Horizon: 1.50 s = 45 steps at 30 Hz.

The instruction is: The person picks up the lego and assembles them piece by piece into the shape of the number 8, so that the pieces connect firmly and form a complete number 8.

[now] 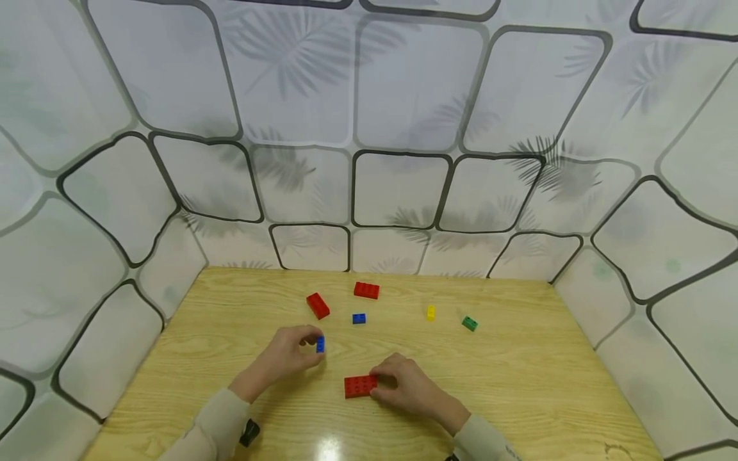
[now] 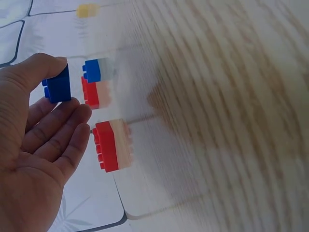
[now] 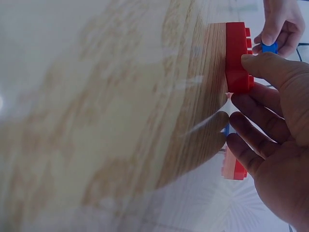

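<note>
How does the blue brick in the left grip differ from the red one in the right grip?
Size: the blue brick is small, while the red brick is clearly larger. Position: the blue brick is raised off the table; the red brick rests on it. Shared: both are studded, and the left grip and right grip each pinch one.

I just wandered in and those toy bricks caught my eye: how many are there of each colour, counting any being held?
Red bricks: 3
Blue bricks: 2
Yellow brick: 1
Green brick: 1
Total: 7
</note>
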Available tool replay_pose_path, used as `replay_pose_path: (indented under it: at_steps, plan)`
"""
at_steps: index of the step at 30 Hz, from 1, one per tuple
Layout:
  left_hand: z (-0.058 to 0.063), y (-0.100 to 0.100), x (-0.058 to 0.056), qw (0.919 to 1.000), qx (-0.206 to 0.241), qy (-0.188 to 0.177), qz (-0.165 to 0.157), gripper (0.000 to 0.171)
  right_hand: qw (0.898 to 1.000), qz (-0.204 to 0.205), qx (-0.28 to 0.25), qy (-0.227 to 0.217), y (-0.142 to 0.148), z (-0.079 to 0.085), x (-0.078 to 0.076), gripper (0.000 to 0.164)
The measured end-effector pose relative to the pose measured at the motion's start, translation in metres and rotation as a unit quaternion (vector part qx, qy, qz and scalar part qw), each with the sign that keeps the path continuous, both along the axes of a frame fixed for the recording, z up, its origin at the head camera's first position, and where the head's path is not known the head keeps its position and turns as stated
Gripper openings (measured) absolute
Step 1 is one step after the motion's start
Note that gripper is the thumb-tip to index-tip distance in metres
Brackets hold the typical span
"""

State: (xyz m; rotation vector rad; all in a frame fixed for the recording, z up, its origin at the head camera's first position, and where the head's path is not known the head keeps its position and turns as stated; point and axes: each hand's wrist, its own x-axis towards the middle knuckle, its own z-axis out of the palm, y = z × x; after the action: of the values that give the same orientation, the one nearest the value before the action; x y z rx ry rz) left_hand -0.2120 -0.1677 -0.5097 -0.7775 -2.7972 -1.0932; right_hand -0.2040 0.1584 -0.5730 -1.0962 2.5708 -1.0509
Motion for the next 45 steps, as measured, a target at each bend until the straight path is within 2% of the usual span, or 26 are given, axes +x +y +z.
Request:
replay_pose_path:
  at_steps: [2, 8, 11, 26, 34, 41, 45]
  plan:
    - [-0.001, 0.001, 0.002, 1.0000, 0.003, 0.003, -0.004, 0.031, 1.000, -0.003, 0.002, -0.002, 0.000, 0.002, 0.001, 0.040]
    - [-0.002, 0.002, 0.008, 0.9999, 0.004, 0.006, -0.009, 0.032, 0.999, -0.021, 0.025, -0.037, -0.007, 0.035, 0.013, 0.036]
    - [-0.002, 0.003, 0.009, 0.9999, 0.007, 0.005, -0.014, 0.032, 0.997, -0.035, 0.041, -0.050, -0.010, 0.042, 0.016, 0.034]
    - [-0.004, 0.008, 0.020, 0.9986, 0.017, 0.021, -0.045, 0.033, 0.996, -0.051, 0.051, -0.059, -0.012, 0.044, 0.018, 0.034]
    - [-0.004, 0.015, 0.024, 0.9984, 0.016, -0.016, -0.051, 0.034, 0.995, -0.051, 0.052, -0.061, -0.012, 0.045, 0.017, 0.034]
    - [-0.006, 0.021, 0.027, 0.9973, 0.019, -0.016, -0.070, 0.035, 0.999, -0.032, 0.035, -0.026, -0.010, 0.040, 0.016, 0.034]
    - [-0.008, 0.023, 0.028, 0.9968, 0.020, -0.023, -0.073, 0.034, 0.998, -0.038, 0.042, -0.035, -0.010, 0.040, 0.016, 0.034]
